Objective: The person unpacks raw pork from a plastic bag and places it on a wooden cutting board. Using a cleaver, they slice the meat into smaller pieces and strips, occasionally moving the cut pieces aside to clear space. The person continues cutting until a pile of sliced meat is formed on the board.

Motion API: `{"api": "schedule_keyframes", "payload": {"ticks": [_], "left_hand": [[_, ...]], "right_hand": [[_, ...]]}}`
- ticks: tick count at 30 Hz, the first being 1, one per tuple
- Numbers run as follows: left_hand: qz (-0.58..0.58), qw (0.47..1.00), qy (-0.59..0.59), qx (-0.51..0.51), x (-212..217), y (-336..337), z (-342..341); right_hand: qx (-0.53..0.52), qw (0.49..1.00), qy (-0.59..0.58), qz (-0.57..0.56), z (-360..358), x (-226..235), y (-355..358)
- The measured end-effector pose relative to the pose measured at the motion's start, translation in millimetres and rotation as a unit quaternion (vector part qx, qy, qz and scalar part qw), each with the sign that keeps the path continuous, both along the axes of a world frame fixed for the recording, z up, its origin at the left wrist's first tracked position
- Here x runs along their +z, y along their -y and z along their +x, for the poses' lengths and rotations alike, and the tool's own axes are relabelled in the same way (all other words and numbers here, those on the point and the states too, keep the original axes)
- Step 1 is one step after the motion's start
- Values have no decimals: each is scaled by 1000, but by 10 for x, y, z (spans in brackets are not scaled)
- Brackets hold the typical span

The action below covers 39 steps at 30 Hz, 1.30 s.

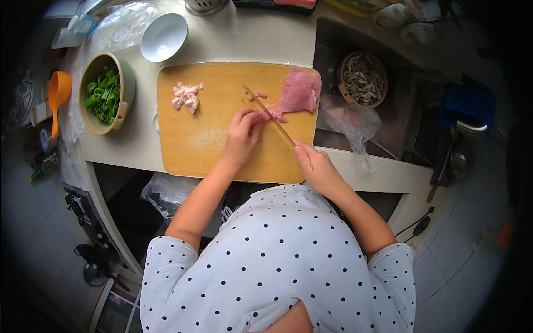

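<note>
Two hands at our cutting board [211,150]: left hand [242,136] curled, fingertips pinning the pink meat strip [276,114] near the right edge; right hand [316,166] closed on the knife [270,115], blade running diagonally toward the far-left corner, beside those fingertips.

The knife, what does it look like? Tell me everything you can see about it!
The knife has a long, thin blade seen nearly edge-on, slanting across the wooden cutting board. Its handle is hidden inside the right hand. The blade presses down into pink raw meat, right beside the left hand, whose fingers steady the meat. Its colour and material are hard to tell.
</note>
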<state>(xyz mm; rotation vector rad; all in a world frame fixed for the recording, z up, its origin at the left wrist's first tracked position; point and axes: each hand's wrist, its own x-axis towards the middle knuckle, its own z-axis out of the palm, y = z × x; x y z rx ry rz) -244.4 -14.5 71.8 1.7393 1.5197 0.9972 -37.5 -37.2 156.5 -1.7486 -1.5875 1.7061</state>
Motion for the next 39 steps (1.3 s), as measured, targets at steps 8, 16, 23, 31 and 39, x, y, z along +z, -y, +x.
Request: {"api": "schedule_keyframes", "payload": {"ticks": [8, 16, 23, 31, 39], "left_hand": [[-61, 994, -26, -85, -36, -205, -96], [52, 996, -65, -25, 14, -41, -28], [116, 988, -78, -66, -124, -90, -43], [88, 990, -87, -68, -128, -142, -14], [-30, 999, -12, -22, -111, -55, -93]], "right_hand": [[-83, 972, -144, -166, 79, 78, -92], [-5, 1000, -5, -25, 6, 193, 90], [16, 999, 29, 32, -28, 113, 124], [47, 995, 59, 58, -382, -197, -175], [10, 999, 40, 34, 1, -104, 164]]}}
